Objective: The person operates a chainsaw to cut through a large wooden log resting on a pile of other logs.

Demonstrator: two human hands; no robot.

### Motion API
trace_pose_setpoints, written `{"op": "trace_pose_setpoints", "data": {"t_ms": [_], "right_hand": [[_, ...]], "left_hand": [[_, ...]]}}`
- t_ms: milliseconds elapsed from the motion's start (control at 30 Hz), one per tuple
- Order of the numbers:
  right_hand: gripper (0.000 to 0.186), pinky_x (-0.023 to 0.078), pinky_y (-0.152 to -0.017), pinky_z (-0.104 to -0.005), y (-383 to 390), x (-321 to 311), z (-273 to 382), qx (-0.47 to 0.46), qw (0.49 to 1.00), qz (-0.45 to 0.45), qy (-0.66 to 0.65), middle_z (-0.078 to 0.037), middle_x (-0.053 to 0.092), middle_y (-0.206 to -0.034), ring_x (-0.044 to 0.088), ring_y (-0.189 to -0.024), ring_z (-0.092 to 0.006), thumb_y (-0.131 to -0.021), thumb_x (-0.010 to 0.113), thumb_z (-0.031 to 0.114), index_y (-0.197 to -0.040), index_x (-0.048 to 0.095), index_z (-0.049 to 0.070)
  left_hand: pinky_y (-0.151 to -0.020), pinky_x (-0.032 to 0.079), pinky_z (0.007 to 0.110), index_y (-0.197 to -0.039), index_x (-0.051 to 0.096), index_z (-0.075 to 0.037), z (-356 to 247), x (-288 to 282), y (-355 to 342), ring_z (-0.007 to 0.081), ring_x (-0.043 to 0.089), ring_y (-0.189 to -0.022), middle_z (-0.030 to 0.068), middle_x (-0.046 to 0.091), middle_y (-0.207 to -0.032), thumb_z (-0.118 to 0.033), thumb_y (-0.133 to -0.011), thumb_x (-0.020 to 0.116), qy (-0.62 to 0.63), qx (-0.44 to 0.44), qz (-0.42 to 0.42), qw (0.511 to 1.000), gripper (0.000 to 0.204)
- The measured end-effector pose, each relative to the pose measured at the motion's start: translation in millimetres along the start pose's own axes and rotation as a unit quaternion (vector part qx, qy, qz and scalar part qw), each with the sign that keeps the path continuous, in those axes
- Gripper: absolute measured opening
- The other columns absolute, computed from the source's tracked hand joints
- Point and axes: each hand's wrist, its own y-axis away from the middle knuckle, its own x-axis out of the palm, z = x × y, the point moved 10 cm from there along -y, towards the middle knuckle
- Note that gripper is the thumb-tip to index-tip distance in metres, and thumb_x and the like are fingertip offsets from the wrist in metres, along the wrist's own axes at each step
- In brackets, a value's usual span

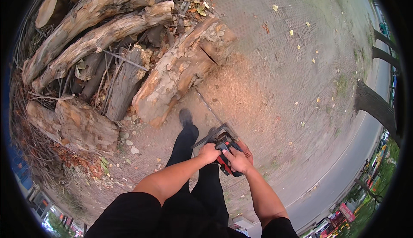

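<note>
With both hands I hold a red and black chainsaw (244, 146) low in front of my legs. My left hand (209, 153) is closed on its left side, by the front handle. The fingers of my right hand (237, 160) wrap the handle at the body's rear. From the body, the thin guide bar (209, 106) points forward and left, its tip close to the lower side of a thick log (172, 72). Whether the tip touches the bark I cannot tell. A dark, narrow saw cut (209, 56) crosses the log near its far right end.
Several cut logs and branches (107, 27) are piled at the left, with dry leaves and twigs. Pale sawdust (234, 83) covers the paving right of the thick log. My shoe (186, 116) stands near that log. Tree trunks (374, 109) and a road (344, 160) lie at the right.
</note>
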Motion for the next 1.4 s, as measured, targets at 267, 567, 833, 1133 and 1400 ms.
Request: {"op": "trace_pose_setpoints", "data": {"t_ms": [267, 567, 833, 1133, 1400], "right_hand": [[0.061, 0.049, -0.046, -0.0339, -10, -14, -10, 0.012, 1.000, 0.000, 0.005, -0.009, 0.062, -0.067, 0.061, -0.049, -0.0192, -0.107, 0.049, 0.054, -0.116, 0.058, -0.006], [0.062, 0.048, -0.044, -0.0349, 10, -29, -2, 0.004, 0.999, -0.008, 0.050, -0.010, 0.062, -0.067, 0.060, -0.049, -0.0198, -0.108, 0.050, 0.052, -0.118, 0.060, -0.008], [0.064, 0.050, -0.045, -0.0360, -24, -29, -19, 0.013, 0.996, -0.026, 0.086, -0.013, 0.065, -0.068, 0.063, -0.050, -0.0218, -0.107, 0.051, 0.050, -0.120, 0.061, -0.012], [0.073, 0.057, -0.053, -0.0398, -101, -5, -15, 0.040, 0.988, -0.060, 0.137, -0.019, 0.070, -0.071, 0.069, -0.054, -0.0285, -0.106, 0.048, 0.055, -0.120, 0.062, -0.015], [0.076, 0.047, -0.110, -0.0515, -152, 11, 9, 0.059, 0.981, -0.048, 0.179, -0.037, 0.064, -0.130, 0.061, -0.126, -0.0492, -0.104, 0.039, 0.059, -0.129, 0.064, -0.009]], "left_hand": [[-0.099, 0.054, 0.045, -0.112, 0.077, 0.001, -17, 2, -17, 0.0401, 0.070, -0.114, 0.0282, 0.073, -0.117, -0.040, -0.078, 0.072, -0.071, -0.023, -0.019, 0.997, 0.053], [-0.093, 0.056, 0.043, -0.106, 0.079, -0.002, -20, 16, 2, 0.0381, 0.073, -0.103, 0.0245, 0.076, -0.107, -0.042, -0.075, 0.076, -0.018, -0.020, -0.078, 0.997, 0.051], [-0.097, 0.055, 0.045, -0.112, 0.077, -0.003, -5, 30, -20, 0.0409, 0.071, -0.110, 0.0259, 0.074, -0.114, -0.039, -0.077, 0.074, 0.027, -0.025, -0.069, 0.997, 0.050], [-0.099, 0.054, 0.049, -0.104, 0.077, 0.001, 50, 7, -97, 0.0453, 0.069, -0.110, 0.0307, 0.071, -0.113, -0.041, -0.081, 0.070, -0.022, -0.015, -0.088, 0.996, 0.049], [-0.086, 0.056, 0.047, -0.095, 0.077, 0.000, 76, -30, -133, 0.0434, 0.072, -0.096, 0.0270, 0.074, -0.095, -0.036, -0.080, 0.072, -0.006, -0.024, -0.108, 0.994, 0.039]]}}
